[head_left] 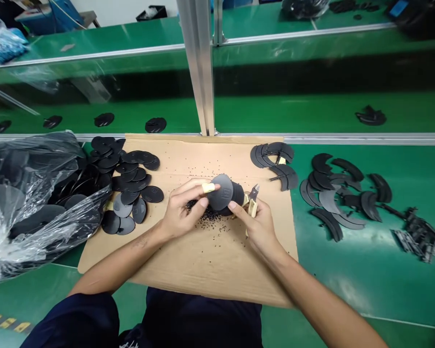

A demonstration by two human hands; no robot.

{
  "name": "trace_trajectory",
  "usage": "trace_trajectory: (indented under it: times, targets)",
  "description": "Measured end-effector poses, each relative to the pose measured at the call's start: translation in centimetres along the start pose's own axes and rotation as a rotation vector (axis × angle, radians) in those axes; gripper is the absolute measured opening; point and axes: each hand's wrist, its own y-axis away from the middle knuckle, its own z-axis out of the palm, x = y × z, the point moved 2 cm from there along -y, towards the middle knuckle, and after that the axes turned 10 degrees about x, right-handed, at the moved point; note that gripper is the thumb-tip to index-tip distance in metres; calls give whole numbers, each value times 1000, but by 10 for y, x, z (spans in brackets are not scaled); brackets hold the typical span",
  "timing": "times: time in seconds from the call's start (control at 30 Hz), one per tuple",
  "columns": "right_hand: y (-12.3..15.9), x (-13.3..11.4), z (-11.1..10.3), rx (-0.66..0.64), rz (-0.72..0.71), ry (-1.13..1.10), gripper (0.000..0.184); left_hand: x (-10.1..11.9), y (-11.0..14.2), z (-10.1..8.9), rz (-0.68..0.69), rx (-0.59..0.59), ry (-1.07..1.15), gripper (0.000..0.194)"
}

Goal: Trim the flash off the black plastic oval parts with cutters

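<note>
Over cardboard [210, 270], hands [183, 210] [257, 227] close together

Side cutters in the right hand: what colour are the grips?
The grips are pale cream, best seen in the head view.

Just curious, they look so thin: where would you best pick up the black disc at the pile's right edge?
Pinch its free right rim, coming from the right: the disc lies flat and thin on the cardboard, and its left edge meets neighbouring discs.

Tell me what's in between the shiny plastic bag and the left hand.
In the head view, a pile of flat black discs lies between the plastic bag and the left hand, mostly on the cardboard sheet.
</note>
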Motion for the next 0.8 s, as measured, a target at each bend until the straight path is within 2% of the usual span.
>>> trace_trajectory:
  times: [0.1, 0.3, 0.43, 0.57, 0.7, 0.8]
  targets:
    - [1, -2, 0, -17, -10, 11, 32, -5, 4, 1, -47, 84, -55, 11]
    - [4, -10, 2, -60, -103, 135, 28, -12, 10, 5, -152, 122, -101, 28]
    - [6, -10, 3, -11, -143, 186, 26, -9, 11, 9, -217, 145, -121, 23]
    - [8, -11, 5, -26, -154, 183, 26, -7, 10, 10, -255, 219, -149, 21]
    - [10, -13, 6, -45, -162, 174, 26, -7, 10, 10, -277, 198, -160, 23]
    - [10, -12, 6, -45, -171, 159, 23, -9, 11, 12, -312, 108, -93, 25]
